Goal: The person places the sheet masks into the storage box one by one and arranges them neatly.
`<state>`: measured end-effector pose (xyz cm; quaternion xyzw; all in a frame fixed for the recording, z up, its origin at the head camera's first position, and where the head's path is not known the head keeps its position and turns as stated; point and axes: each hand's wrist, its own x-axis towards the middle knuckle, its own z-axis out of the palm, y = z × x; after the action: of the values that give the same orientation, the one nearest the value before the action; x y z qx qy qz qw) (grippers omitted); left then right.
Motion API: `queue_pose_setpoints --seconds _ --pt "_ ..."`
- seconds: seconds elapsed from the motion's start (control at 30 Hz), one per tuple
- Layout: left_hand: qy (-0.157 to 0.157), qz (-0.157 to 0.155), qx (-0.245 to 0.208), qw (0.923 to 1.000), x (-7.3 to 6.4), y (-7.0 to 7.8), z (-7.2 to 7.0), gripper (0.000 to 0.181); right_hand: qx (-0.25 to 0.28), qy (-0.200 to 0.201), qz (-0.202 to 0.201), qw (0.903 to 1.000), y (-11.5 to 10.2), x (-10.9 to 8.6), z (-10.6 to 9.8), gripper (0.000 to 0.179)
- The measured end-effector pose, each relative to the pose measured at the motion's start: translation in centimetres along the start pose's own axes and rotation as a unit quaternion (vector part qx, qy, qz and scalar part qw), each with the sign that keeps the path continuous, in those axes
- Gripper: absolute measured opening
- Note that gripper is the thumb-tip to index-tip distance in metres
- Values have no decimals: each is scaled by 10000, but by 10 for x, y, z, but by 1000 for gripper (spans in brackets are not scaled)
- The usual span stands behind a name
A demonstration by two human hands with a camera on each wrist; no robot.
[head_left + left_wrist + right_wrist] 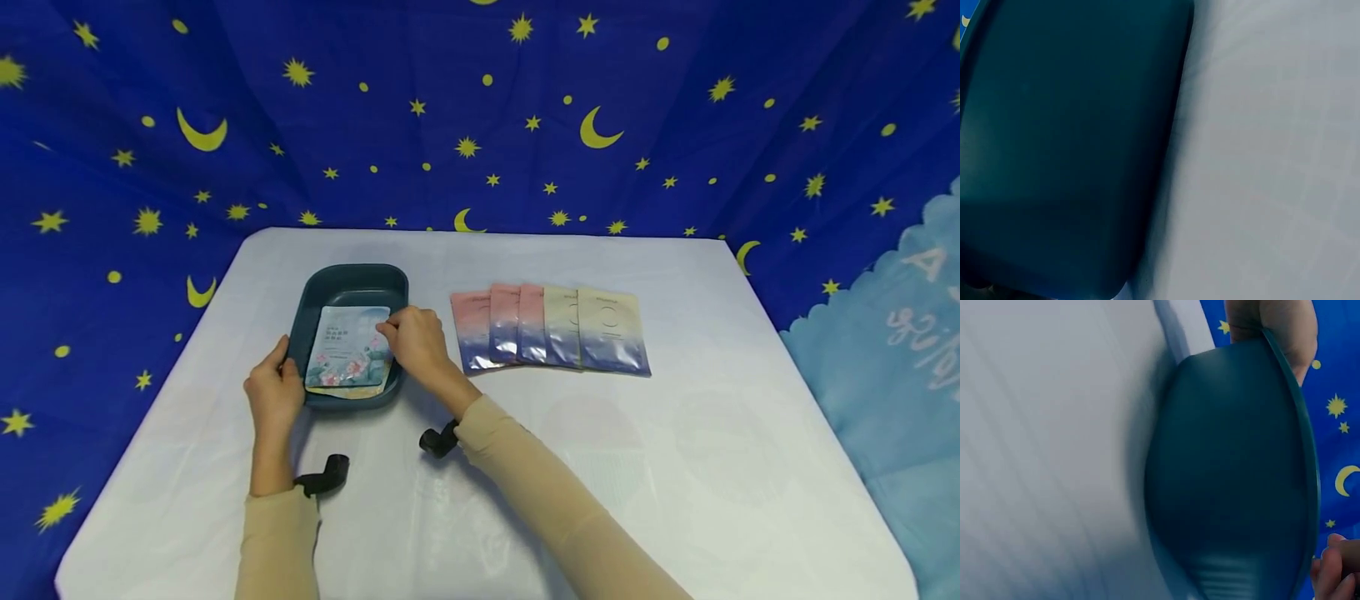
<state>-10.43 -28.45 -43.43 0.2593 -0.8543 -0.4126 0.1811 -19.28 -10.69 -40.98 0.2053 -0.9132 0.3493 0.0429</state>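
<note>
A dark teal plastic basin stands on the left part of the table. In it lies a light-blue floral sachet, with the yellowish edge of another sachet showing beneath. My left hand grips the basin's left rim, thumb near the top edge. My right hand is over the basin's right side and pinches the floral sachet's right edge. In the right wrist view, the basin's outer wall fills the middle, with the left hand above and the right hand's fingers at lower right.
Right of the basin lies an overlapping row of several sachets, pink-and-blue ones and cream-and-blue ones. All rests on a white-covered table. A blue star-and-moon cloth hangs behind, with a light-blue piece at right.
</note>
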Motion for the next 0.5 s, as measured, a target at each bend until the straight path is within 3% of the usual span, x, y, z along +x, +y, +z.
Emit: queue_pose_setpoints --seconds 0.3,0.4,0.5 --pt "27 43 53 10000 1 -2 3 45 684 156 64 9975 23 -6 -32 19" --pt "96 94 59 9999 -1 -3 3 44 999 141 153 9948 36 -12 -46 20" --pt "123 95 62 9999 -2 -2 2 44 1094 368 109 9933 55 -18 -65 20"
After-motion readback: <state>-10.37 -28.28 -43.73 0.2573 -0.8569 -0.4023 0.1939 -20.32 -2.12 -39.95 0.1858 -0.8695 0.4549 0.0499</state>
